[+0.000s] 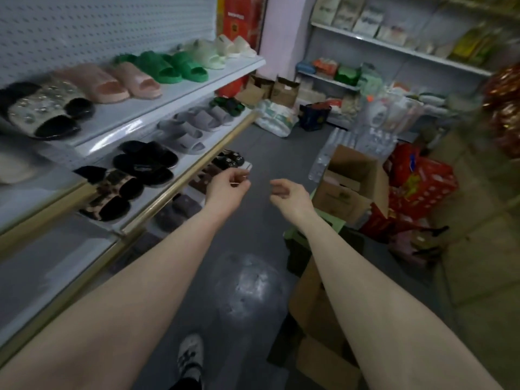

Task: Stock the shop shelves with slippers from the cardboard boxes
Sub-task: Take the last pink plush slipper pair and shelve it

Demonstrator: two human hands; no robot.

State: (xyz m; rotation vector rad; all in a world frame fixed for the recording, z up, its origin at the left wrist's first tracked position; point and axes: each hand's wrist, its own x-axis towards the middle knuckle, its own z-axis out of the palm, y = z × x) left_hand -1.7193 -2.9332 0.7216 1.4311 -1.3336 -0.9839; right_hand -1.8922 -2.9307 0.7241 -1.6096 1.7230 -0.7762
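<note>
Hovering: left hand [228, 188] beside shelved slippers [229, 161], right hand [291, 196] near cardboard box [350, 190].

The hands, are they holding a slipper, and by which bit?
Neither. The left hand and right hand are loosely curled in the air, holding nothing visible.

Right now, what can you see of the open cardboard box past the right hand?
The box is brown cardboard, upright on the floor, top flaps raised. Contents look pale but too blurred to name. Red bags sit by its right side; bottled water lies behind. The right hand is clear of it.
</note>
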